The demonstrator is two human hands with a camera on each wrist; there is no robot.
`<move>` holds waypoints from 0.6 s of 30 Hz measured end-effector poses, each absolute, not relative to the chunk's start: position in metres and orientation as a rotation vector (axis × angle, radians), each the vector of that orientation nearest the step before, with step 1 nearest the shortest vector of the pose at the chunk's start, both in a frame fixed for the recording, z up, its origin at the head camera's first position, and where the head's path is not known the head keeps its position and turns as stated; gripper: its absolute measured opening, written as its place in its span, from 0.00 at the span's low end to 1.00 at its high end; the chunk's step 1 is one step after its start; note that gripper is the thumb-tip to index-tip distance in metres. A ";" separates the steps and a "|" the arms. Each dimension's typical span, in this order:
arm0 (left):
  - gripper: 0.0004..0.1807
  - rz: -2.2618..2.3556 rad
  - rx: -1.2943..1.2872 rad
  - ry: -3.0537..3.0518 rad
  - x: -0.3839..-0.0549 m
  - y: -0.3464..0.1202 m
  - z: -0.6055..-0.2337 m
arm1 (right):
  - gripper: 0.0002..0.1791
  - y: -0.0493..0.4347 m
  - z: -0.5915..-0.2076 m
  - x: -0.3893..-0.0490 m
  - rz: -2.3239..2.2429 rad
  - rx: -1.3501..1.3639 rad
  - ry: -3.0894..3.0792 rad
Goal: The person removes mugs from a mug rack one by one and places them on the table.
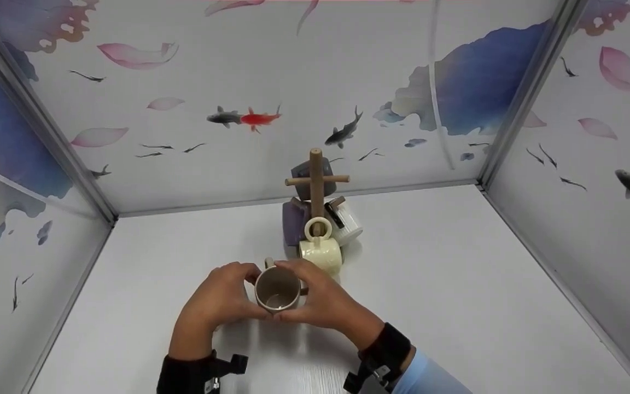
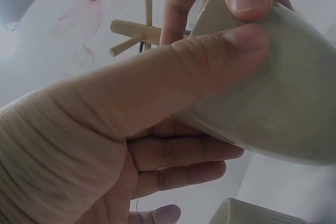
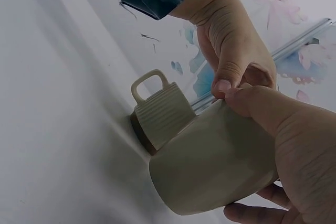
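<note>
Between my two hands is a plain beige mug [image 1: 278, 290], its open mouth facing the head camera and its handle pointing toward the wooden rack. My left hand [image 1: 226, 295] grips it from the left, with the thumb along the near side. From the right, my right hand [image 1: 323, 298] grips the same mug. Both thumb tips come close together on the smooth wall, as the left wrist and right wrist views show. A ribbed mug [image 3: 164, 115] with a squared handle and a brown base stands beyond the held mug in the right wrist view.
Just beyond my hands stands a wooden mug tree [image 1: 316, 186]. On or around it are a cream mug [image 1: 321, 255], a white mug [image 1: 349, 223], a purple mug [image 1: 295, 221] and a dark grey mug [image 1: 301, 190]. Patterned panels [image 1: 293, 71] wall the white table [image 1: 430, 262] at back and sides.
</note>
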State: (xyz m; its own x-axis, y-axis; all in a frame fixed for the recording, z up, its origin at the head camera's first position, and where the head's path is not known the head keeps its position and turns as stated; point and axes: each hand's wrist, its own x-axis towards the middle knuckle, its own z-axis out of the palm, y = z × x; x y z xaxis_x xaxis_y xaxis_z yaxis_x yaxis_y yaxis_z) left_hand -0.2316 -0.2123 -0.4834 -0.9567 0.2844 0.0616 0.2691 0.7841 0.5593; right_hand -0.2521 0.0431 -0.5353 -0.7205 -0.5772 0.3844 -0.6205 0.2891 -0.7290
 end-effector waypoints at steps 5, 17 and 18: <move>0.37 0.897 0.448 2.940 -0.233 -0.212 -0.485 | 0.56 0.043 -0.538 -0.253 1.429 1.170 -2.489; 0.36 0.844 0.464 2.972 -0.232 -0.209 -0.487 | 0.56 0.044 -0.545 -0.255 1.360 1.187 -2.475; 0.36 0.838 0.468 2.975 -0.232 -0.209 -0.487 | 0.55 0.044 -0.545 -0.255 1.349 1.192 -2.467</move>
